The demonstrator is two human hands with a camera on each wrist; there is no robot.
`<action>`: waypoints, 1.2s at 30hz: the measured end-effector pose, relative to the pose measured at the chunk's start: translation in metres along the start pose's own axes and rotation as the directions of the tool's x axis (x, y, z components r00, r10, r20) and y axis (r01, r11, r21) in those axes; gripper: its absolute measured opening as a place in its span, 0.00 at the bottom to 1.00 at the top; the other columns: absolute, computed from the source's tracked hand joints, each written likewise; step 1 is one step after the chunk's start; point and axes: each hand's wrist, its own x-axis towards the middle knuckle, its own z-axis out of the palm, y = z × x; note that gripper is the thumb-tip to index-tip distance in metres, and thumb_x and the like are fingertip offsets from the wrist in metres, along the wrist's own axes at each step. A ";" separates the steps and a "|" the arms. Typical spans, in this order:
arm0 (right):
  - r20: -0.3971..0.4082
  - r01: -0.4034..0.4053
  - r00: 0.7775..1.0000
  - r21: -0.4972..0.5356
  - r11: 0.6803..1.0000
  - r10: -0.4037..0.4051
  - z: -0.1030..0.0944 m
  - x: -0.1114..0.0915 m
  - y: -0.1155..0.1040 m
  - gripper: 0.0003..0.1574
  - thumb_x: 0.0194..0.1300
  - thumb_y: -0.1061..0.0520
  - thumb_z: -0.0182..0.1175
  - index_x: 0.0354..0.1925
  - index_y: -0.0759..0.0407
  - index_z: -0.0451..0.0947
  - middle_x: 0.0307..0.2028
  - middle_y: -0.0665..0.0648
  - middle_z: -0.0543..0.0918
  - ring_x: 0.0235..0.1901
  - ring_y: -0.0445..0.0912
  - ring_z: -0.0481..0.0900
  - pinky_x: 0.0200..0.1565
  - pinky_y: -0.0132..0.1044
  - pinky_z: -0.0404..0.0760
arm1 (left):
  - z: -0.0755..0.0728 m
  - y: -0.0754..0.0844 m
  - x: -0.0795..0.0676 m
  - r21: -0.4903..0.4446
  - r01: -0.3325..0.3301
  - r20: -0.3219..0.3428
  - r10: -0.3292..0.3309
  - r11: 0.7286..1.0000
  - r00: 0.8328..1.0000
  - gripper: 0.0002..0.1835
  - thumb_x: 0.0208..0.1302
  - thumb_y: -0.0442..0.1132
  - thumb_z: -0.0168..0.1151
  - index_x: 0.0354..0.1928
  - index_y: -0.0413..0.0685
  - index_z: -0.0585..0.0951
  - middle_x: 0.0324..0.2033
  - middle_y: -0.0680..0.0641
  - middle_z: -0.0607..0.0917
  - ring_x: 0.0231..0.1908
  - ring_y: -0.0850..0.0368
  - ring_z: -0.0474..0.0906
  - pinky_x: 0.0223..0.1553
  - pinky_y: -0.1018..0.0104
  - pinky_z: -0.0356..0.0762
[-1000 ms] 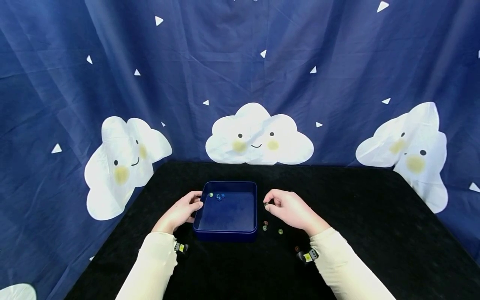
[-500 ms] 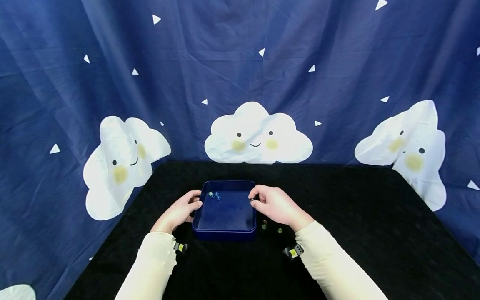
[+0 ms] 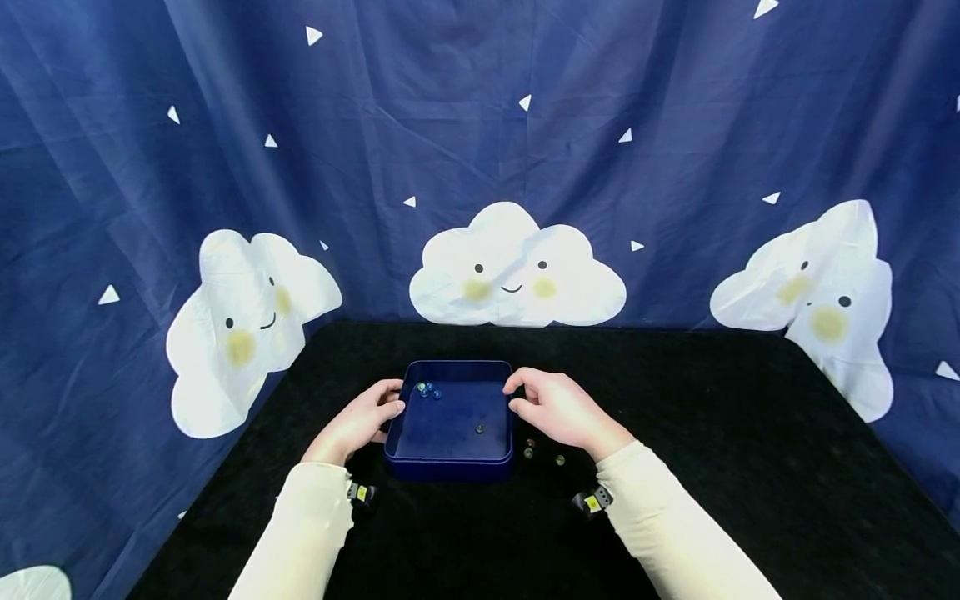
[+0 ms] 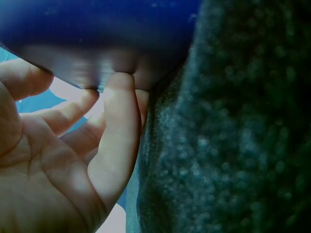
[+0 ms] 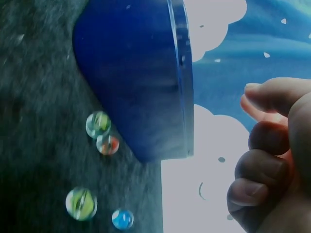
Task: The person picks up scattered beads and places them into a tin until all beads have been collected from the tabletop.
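Observation:
My left hand (image 3: 360, 422) holds the left side of a shallow dark-blue tin box (image 3: 450, 472); in the left wrist view, bent fingertips press its outer wall. Inside, a cluster of blue marbles (image 3: 437, 395) and a yellow-green marble (image 3: 422, 387) lies at the back left. A dark marble (image 3: 480, 429) sits alone near the front right of the box floor. Over the right rim, my right hand (image 3: 558, 410) hovers with thumb and index finger apart and nothing between them; its other fingers are curled in the right wrist view.
Right of the box, on black cloth, lie an orange marble (image 5: 107, 144), a green marble (image 5: 98, 124), a yellow-green marble (image 5: 81, 204) and a blue marble (image 5: 122, 219). Behind hangs a navy curtain (image 3: 480, 108) with white clouds (image 3: 517, 283).
My right hand moved left to the box's right rim with a marble, then let it go; that marble now lies inside. My left hand has stayed on the box.

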 end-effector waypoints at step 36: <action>0.180 -0.120 0.977 0.020 0.993 0.114 0.001 -0.038 0.080 0.16 0.61 0.60 0.67 0.49 0.51 0.83 0.26 0.48 0.74 0.24 0.42 0.71 0.31 0.39 0.72 | 0.001 -0.003 0.001 0.009 -0.002 -0.017 0.002 1.000 1.000 0.24 0.78 0.37 0.50 0.72 0.43 0.65 0.60 0.36 0.76 0.51 0.43 0.80 0.45 0.48 0.83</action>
